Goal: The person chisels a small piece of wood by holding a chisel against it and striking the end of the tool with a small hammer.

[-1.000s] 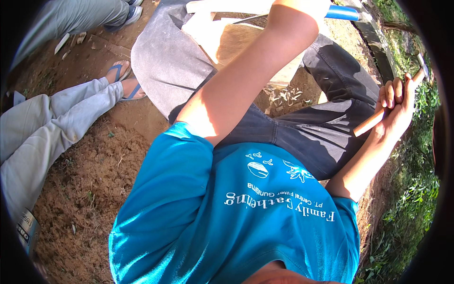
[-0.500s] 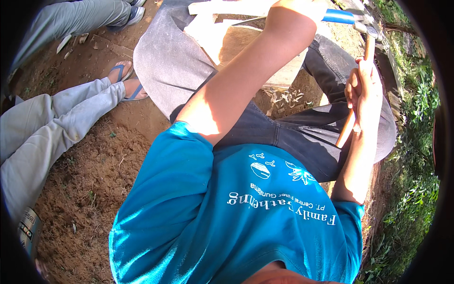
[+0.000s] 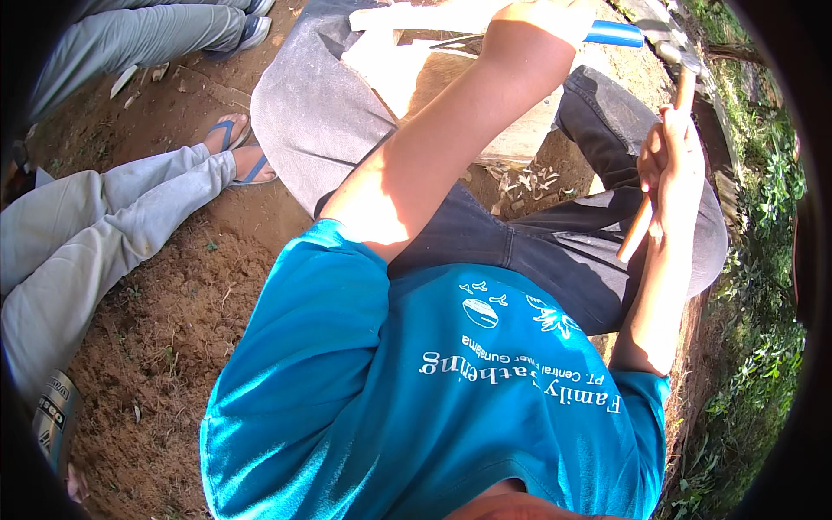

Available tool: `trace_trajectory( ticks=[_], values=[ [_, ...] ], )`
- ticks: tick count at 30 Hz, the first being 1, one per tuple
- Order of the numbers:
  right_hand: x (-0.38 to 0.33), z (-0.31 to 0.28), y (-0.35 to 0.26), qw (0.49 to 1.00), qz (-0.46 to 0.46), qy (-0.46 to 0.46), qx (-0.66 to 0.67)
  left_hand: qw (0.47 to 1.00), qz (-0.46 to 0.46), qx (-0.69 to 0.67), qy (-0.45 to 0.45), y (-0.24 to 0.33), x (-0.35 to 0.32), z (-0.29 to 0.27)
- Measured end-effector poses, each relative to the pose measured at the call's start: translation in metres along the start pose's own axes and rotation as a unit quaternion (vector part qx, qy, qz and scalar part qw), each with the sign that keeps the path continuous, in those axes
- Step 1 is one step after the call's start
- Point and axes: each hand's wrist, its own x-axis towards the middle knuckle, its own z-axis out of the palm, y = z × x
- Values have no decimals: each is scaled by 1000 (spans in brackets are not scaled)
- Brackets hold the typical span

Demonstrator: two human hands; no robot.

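Observation:
At the top, my left hand [image 3: 544, 26] is wrapped round a chisel with a blue handle [image 3: 615, 34]. Its thin dark blade shows left of the hand, over the pale wood; the tip cannot be made out. My right hand [image 3: 674, 169] grips the wooden handle of a hammer [image 3: 685, 87] on the right. The metal hammer head [image 3: 678, 57] stands a little apart from the blue handle's end. Between my bent legs lies a block of wood [image 3: 438, 82], with a pale wooden piece [image 3: 416, 17] across its far side. Bright sun washes out the left hand's fingers.
Wood shavings [image 3: 529, 184] lie on the soil below the block. To the left are another person's legs [image 3: 139, 195] in light trousers and sandals, with more legs [image 3: 156, 39] behind. A can [image 3: 54, 412] stands at lower left. Green plants [image 3: 754, 347] line the right.
The hammer head has moved slightly right, and the gap to the chisel's blue handle is wider. Both hands keep their grip.

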Motion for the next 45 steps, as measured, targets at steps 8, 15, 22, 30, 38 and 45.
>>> trace_trajectory(
  ticks=[8, 15, 22, 30, 38, 45],
  values=[
    [6, 2, -2, 988, -56, 116, 88, 999, -16, 15, -39, -1, -4, -4],
    [4, 8, -1, 994, -37, 99, 28, 999, 10, 8, -47, 2, -10, -6],
    [4, -1, 7, 998, -24, 52, 4, 993, -1, 60, -100, -8, -13, 5],
    [-3, 19, 1, 995, 36, -37, -86, 983, -34, 100, -149, -37, -24, 12],
    [-6, 1, 2, 995, -39, 71, 51, 998, 4, 49, -33, -12, -19, -6],
    [-18, -5, -21, 990, -65, 57, 112, 1000, 4, -10, 25, 2, -11, -5]
  ],
)
